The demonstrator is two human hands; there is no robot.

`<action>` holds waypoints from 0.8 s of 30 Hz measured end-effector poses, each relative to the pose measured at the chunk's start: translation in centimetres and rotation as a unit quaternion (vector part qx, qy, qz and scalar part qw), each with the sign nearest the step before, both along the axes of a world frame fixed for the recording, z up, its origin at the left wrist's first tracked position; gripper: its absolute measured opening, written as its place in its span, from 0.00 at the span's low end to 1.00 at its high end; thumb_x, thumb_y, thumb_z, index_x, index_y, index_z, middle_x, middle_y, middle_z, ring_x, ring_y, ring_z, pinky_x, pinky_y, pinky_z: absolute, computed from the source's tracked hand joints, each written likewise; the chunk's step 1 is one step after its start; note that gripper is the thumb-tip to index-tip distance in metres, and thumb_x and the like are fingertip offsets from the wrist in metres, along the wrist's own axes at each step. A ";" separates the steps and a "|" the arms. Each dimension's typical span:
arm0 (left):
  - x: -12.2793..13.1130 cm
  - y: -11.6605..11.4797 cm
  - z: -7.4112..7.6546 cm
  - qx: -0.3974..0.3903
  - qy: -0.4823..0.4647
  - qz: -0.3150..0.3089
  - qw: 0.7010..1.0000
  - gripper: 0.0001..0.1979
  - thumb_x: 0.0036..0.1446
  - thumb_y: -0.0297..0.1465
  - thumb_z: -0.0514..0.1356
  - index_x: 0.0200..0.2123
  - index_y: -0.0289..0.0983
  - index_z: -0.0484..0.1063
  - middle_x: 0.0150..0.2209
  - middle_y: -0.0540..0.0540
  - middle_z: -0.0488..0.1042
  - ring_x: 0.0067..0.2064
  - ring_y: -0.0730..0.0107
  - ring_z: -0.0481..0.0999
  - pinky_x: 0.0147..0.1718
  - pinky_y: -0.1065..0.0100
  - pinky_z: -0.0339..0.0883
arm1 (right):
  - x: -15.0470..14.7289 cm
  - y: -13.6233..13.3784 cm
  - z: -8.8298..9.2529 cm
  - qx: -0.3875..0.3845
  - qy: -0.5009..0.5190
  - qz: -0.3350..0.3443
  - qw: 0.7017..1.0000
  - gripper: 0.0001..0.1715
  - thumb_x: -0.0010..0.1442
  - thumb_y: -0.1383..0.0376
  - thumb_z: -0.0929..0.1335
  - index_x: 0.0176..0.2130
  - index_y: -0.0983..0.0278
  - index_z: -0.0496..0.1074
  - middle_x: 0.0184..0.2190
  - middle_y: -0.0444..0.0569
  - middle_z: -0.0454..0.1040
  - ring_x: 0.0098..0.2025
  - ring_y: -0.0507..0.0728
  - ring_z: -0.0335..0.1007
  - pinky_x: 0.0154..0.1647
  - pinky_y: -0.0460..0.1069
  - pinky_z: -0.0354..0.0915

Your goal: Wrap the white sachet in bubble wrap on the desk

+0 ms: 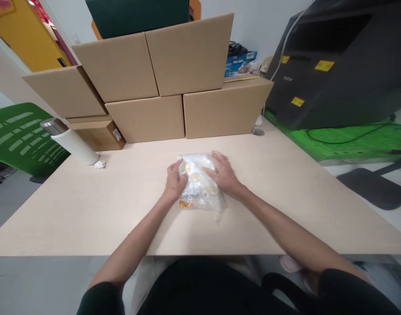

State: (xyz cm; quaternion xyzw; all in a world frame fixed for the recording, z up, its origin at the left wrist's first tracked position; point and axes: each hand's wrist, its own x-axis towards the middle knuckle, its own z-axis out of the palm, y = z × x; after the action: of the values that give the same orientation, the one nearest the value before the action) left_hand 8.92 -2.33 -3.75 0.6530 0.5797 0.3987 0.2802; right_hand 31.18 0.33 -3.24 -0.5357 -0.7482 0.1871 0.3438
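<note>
A flat package in clear bubble wrap [199, 184] lies on the pale wooden table [128, 192] in front of me. A strip of orange-brown tape [186, 204] shows at its near left corner, and loose plastic hangs over the near right side. My left hand [174, 180] grips the package's left edge, its thumb toward the top face. On the right edge sits my right hand [224, 174], fingers round the far right corner and thumb across the top. What is inside the wrap cannot be made out.
Stacked cardboard boxes [144, 118] line the table's back edge. A white bottle with a metal cap [74, 146] and a small crumpled white scrap [100, 164] are at the left. A green chair [19, 140] stands beyond, a large dark machine [338, 96] at right.
</note>
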 end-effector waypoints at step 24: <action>-2.8 0.8 1.4 -0.010 0.404 -0.217 0.889 0.59 0.44 0.50 0.66 0.72 0.35 0.40 0.73 0.32 0.40 0.73 0.37 0.40 0.67 0.41 0.26 | 3.6 -0.7 0.1 -0.133 -0.168 0.193 0.958 0.67 0.48 0.47 0.74 0.73 0.60 0.38 0.74 0.58 0.37 0.74 0.71 0.31 0.71 0.67 0.35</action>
State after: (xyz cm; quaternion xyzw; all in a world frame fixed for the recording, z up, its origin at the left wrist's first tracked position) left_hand 6.09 -1.49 -2.31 0.8643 0.4906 0.0239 0.1084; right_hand 34.80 -0.34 -3.16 -0.4459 -0.8528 0.2544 0.0960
